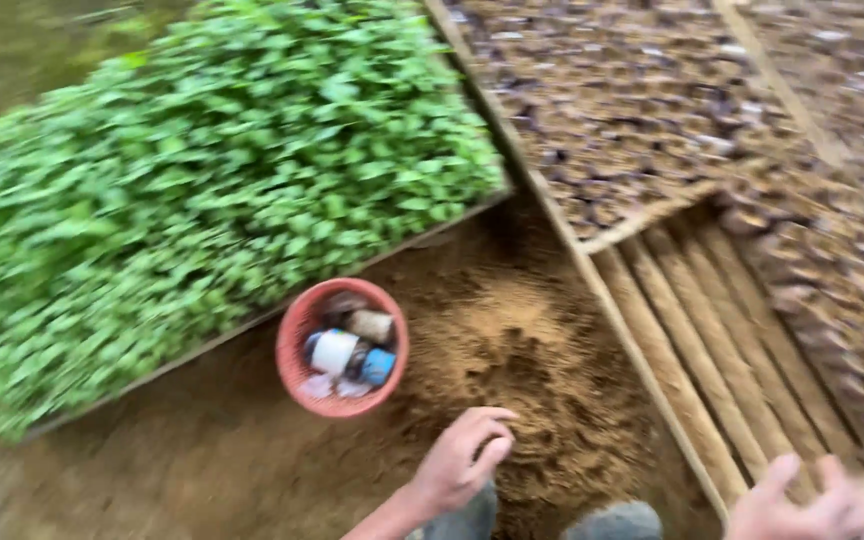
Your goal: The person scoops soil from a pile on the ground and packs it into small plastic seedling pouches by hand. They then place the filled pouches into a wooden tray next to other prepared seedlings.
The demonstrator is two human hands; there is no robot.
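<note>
Below the bed of green seedlings [202,180], on loose brown soil [512,360]: a small pink basket [297,340] with a few small containers inside, one white, one blue-capped. Just right of it, left hand [462,460] above the soil, fingers loosely curled, holding nothing. At the lower right edge, right hand [802,500] near the wooden slats [712,340], seemingly empty, though blur and cropping hide much.

Small white, blue containers [347,352] in pink basket [297,330]
</note>
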